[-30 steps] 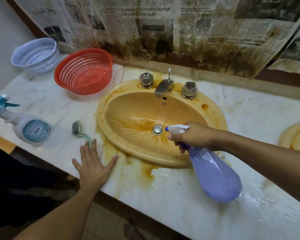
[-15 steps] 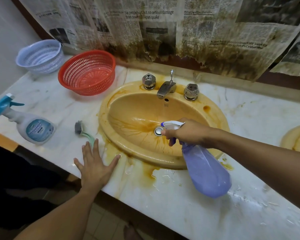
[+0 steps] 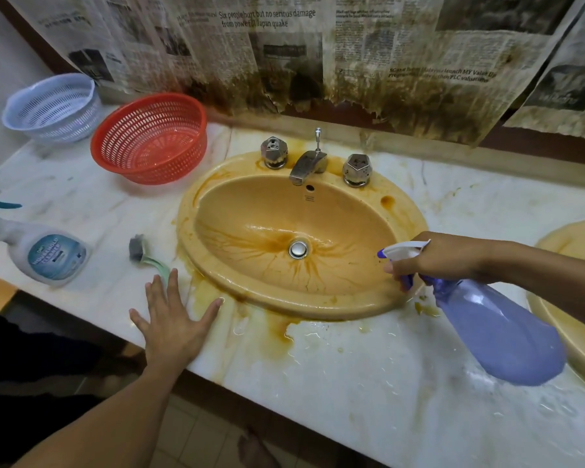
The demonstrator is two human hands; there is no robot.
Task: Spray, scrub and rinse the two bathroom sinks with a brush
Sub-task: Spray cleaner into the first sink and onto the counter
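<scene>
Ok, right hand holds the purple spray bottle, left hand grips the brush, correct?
Not quite: the left hand lies flat on the counter, fingers spread; the brush lies ungripped by their tips. The right hand does hold the purple spray bottle. Head view shows it.

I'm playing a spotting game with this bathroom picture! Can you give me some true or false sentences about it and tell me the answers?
1. The right hand holds the purple spray bottle. True.
2. The left hand grips the brush. False: it lies flat on the counter; the brush lies near its fingertips.
3. The red basket sits inside the sink. False: it stands on the counter, left of the sink.
4. Brown streaks run toward the sink's drain. True.
</scene>
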